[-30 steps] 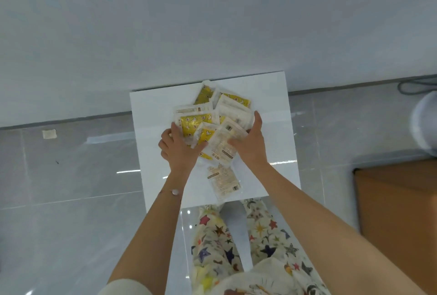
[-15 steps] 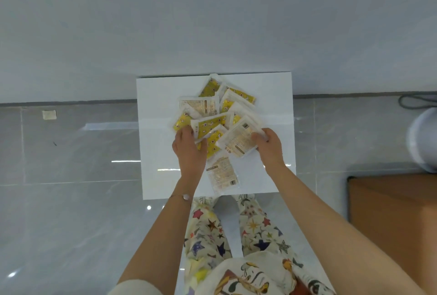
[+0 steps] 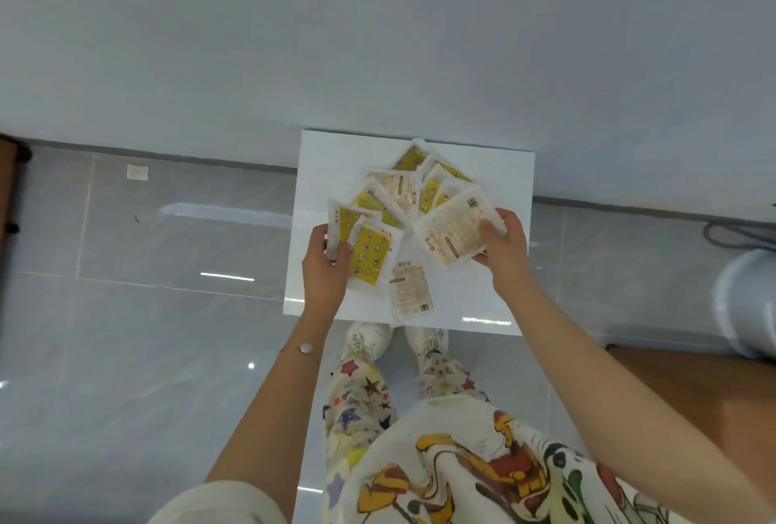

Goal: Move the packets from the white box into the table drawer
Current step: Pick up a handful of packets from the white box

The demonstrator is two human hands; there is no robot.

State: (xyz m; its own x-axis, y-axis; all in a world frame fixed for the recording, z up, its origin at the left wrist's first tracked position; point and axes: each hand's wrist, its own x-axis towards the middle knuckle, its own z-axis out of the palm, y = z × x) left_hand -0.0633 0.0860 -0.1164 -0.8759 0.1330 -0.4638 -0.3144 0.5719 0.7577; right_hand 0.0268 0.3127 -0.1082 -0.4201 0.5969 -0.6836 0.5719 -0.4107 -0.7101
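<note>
A fan of small packets (image 3: 403, 196), some yellow and some pale beige, spreads over the middle of the white tabletop (image 3: 319, 158) between the two hands. The left hand (image 3: 325, 267) pinches the fan's left end, thumb curled over the edge of a yellow star-printed packet (image 3: 371, 256) and the one beside it. The right hand (image 3: 504, 246) grips a pale packet (image 3: 455, 229) at the right end, thumb on top and fingers beneath. One more pale packet (image 3: 409, 292) lies flat on its own just below the fan, its lower end at the near edge of the tabletop. Bare white surface shows to the left, right and back of the fan; the far edge meets the grey wall (image 3: 378, 40). The packets carry dark printed lines and a barcode-like patch, too small to read. Glossy grey floor tiles (image 3: 147, 313) surround the tabletop, with a brown surface (image 3: 693, 389) at the right.
</note>
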